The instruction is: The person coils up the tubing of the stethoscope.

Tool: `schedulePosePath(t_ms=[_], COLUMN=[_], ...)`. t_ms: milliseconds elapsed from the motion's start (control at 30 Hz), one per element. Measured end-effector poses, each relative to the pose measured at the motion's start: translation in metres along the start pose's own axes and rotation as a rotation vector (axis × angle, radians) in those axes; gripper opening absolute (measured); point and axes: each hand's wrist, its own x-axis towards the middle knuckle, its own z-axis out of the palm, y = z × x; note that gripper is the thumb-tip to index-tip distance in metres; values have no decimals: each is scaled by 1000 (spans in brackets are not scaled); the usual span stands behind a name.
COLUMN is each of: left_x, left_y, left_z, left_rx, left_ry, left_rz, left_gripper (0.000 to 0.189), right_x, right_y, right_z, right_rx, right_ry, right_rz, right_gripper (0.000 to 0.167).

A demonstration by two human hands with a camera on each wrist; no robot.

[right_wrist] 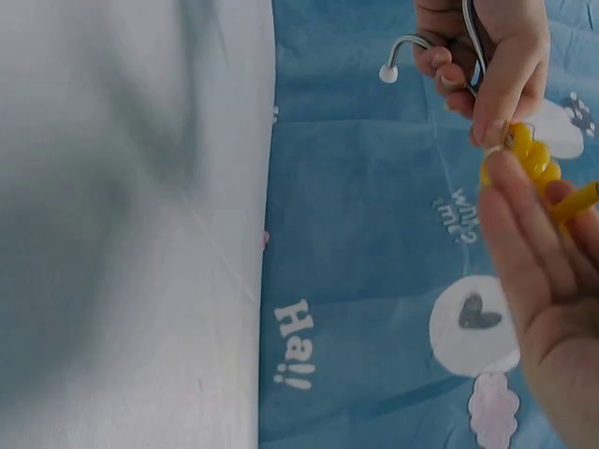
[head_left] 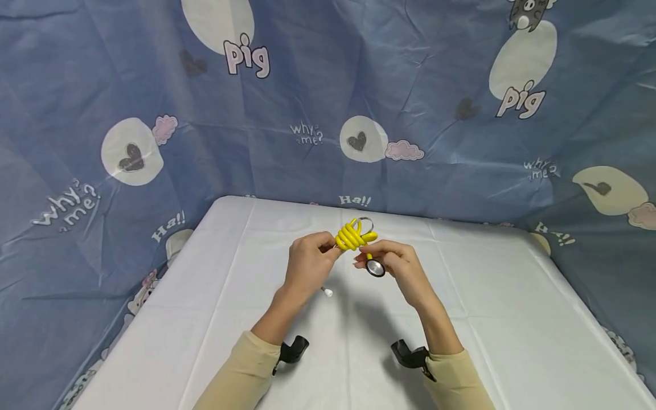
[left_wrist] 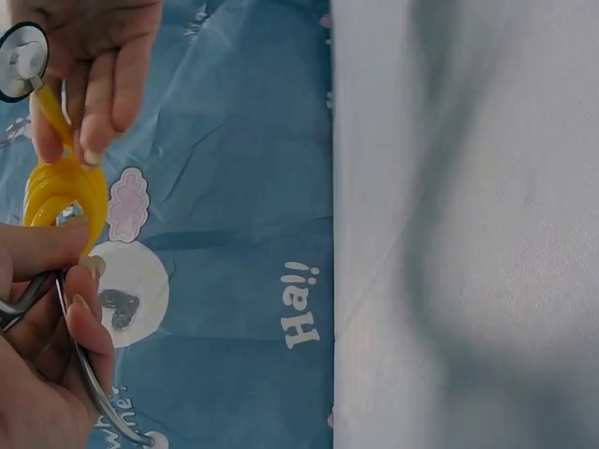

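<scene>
A stethoscope is held up over the table between both hands, its yellow tubing wound into a tight coil. My left hand grips its metal ear tubes just below the coil, thumb against the yellow tubing. One white ear tip pokes out under that hand. At the coil's other end, my right hand pinches the tubing near the round chest piece, which hangs in front of the fingers. A curved metal loop stands out at the far side of the coil.
A white-covered table lies below the hands. Behind it and along its sides hangs a blue printed cloth. Each sleeved forearm carries a black wrist mount, one on the left and one on the right.
</scene>
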Motion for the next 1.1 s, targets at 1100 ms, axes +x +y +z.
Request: schedulePosePath(t_ms=[1100], left_x=[-7], left_y=[17], left_z=[3], left_rx=[138], left_ry=[37], left_rz=[233], left_gripper=[13], right_x=[-1], right_y=[1], right_z=[8], right_rx=[-80], right_ry=[265], right_rz=[-374], right_gripper=[11])
